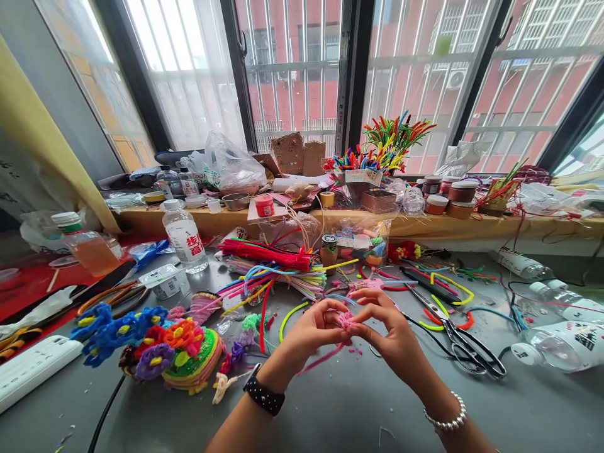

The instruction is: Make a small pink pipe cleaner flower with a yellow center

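Note:
Between my two hands, above the middle of the grey table, is a small pink fuzzy piece. My left hand pinches it from the left, a black dotted band on the wrist. From the right, the thumb and fingertips of my right hand close on the same piece; a beaded bracelet circles that wrist. A pink stem slants below my hands. Behind them lies a bundle of red and pastel pipe cleaners. To the left stand fuzzy blue, purple and orange flowers beside a round green-topped piece.
Scissors and plastic bottles lie at the right. A water bottle stands at the back left, a white power strip at the left edge. Jars and a pot of colourful stems line the window ledge.

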### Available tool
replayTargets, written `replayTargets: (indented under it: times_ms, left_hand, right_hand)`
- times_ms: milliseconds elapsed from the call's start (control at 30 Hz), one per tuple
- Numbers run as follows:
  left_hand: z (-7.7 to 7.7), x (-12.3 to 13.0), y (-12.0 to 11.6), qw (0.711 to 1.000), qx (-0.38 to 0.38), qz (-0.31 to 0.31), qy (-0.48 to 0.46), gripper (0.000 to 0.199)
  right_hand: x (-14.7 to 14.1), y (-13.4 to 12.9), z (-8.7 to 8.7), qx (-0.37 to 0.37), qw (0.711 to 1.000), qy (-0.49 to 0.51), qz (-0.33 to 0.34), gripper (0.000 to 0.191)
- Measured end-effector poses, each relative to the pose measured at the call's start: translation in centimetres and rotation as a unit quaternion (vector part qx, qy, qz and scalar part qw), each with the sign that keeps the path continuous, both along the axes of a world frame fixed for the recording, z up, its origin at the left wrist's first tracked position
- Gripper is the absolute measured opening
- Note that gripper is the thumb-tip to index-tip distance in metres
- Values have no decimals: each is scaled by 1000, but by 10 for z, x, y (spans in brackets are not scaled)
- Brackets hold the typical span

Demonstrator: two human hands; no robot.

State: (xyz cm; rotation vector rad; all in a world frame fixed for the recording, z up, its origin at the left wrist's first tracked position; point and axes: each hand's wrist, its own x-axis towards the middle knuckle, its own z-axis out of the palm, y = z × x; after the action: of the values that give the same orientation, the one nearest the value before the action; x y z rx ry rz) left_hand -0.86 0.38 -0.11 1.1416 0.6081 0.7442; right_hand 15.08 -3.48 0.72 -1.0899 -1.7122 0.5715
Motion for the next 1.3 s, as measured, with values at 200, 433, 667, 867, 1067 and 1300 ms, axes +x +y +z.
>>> replayTargets:
  times_ms: [200, 433, 667, 867, 1067, 1300]
  left_hand:
    - [4, 2, -2, 999, 7, 22, -27, 35]
    - [0, 6, -3, 987, 91, 127, 29, 26]
    - [-2, 9, -6, 936, 262, 174, 158, 20]
    - [-3, 12, -11, 904, 327, 205, 186, 18]
    - [-6, 10, -7, 899, 333, 211, 190, 16]
    - [2, 10, -16, 797, 476, 254, 273, 34]
  right_hand:
    - [1, 0, 1, 12, 1000, 11, 1, 11]
    - [2, 1, 2, -32, 997, 58, -40, 23]
    - [-4, -4, 4, -52, 998, 20, -42, 19]
    - [-1, -4, 5, -24, 997, -19, -75, 17]
    - [-3, -5, 4, 28, 997, -44, -62, 14]
    - [-4, -6, 0, 99, 986, -80, -110, 11]
